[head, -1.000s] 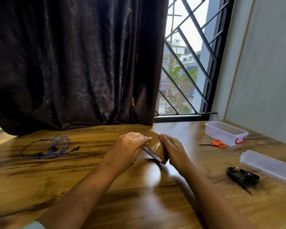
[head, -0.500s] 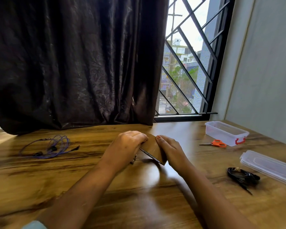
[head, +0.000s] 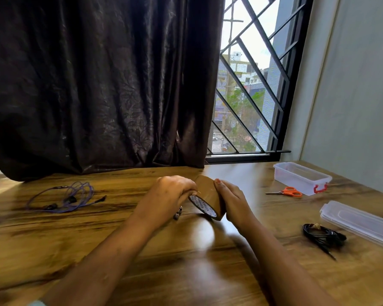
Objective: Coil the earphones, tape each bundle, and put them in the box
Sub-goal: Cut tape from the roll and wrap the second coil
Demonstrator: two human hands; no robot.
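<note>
Brown tape roll (head: 208,196), purple earphones (head: 64,196) (scissors (head: 290,192) orange).

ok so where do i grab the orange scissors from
By the orange handle loops, from above on the right: the scissors lie flat and closed on the table, blades pointing left, loops nearest the box. The nearer right hand grips the tape roll for now.

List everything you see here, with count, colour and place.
tape roll: 1, brown, centre, between hands
purple earphones: 1, purple, left, loose
black earphones: 1, black, right, coiled
scissors: 1, orange handles, beside box
box: 1, clear, red clasp, far right
lid: 1, clear, right edge
table: 1, brown wood, underneath
curtain: 1, dark brown, behind
window: 1, black bars, back right
left hand: 1, holds tape roll
right hand: 1, holds tape roll
</note>
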